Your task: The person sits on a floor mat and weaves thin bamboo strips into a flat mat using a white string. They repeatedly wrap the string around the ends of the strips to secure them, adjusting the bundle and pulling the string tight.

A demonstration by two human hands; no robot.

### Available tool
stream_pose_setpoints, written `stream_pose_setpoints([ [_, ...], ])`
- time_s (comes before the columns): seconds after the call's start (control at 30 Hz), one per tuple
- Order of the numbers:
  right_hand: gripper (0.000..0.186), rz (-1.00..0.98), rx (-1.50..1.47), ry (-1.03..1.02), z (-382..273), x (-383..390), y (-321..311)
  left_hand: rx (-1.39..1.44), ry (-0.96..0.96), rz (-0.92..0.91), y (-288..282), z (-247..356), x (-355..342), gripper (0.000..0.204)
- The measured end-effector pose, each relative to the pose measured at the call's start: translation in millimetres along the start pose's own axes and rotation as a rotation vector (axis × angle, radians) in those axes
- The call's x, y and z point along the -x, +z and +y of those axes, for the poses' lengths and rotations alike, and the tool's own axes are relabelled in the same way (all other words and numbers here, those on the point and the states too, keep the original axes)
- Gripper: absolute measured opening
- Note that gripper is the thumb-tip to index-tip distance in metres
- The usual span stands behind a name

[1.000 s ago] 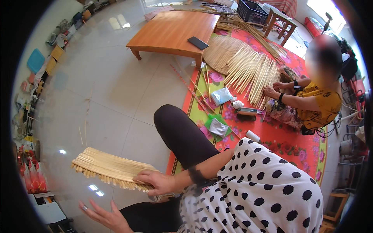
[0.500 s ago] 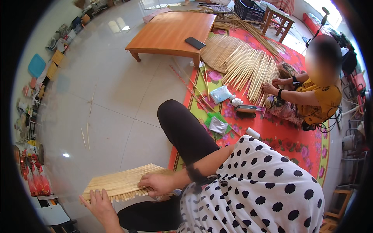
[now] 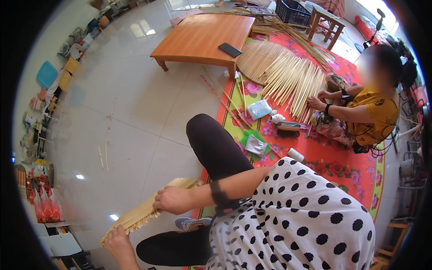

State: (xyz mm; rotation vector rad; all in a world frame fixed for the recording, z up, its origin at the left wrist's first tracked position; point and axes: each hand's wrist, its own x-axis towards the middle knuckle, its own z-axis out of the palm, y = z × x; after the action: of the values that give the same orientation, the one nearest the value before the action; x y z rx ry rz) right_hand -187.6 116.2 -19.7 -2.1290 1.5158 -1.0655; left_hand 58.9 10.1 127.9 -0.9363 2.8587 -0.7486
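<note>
A panel of pale plant stalks (image 3: 143,212), lying side by side, is held over the floor in front of me. My left hand (image 3: 119,241) grips its near left end, fingers curled over the edge. Farther along, my right hand (image 3: 173,199) is closed on the upper edge near the other end. A row of cut stalk ends shows along the side facing me. Both thumbs are mostly hidden. The panel looks tilted, its surface slightly blurred.
A co-worker (image 3: 371,108) sits on the red floral mat (image 3: 324,155), hands on a fan of stalks (image 3: 294,83). A low wooden table (image 3: 204,38) bears a phone (image 3: 230,49). A brush (image 3: 288,133) and thread spool (image 3: 295,155) lie nearby.
The panel has tipped up and now looks narrower. My right hand has risen slightly to its upper edge, and my left fingers, spread flat before, have curled around its end.
</note>
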Motion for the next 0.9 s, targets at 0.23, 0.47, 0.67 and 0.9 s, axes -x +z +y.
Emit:
stream_pose_setpoints([
  [0.23,0.006,0.206,0.418,-0.19,22,-51,-50,0.147,-0.228,-0.019,12,8,10,0.022],
  [0.47,0.006,0.185,0.503,-0.353,43,-79,-141,0.389,-0.35,0.136,31,70,-27,0.025],
  [0.67,0.013,0.149,0.639,-0.383,36,-108,-146,0.537,-0.508,0.159,47,102,-30,0.023],
  [0.9,0.028,0.482,0.555,-0.241,40,-115,-111,0.66,-0.615,0.091,65,130,-39,0.023],
])
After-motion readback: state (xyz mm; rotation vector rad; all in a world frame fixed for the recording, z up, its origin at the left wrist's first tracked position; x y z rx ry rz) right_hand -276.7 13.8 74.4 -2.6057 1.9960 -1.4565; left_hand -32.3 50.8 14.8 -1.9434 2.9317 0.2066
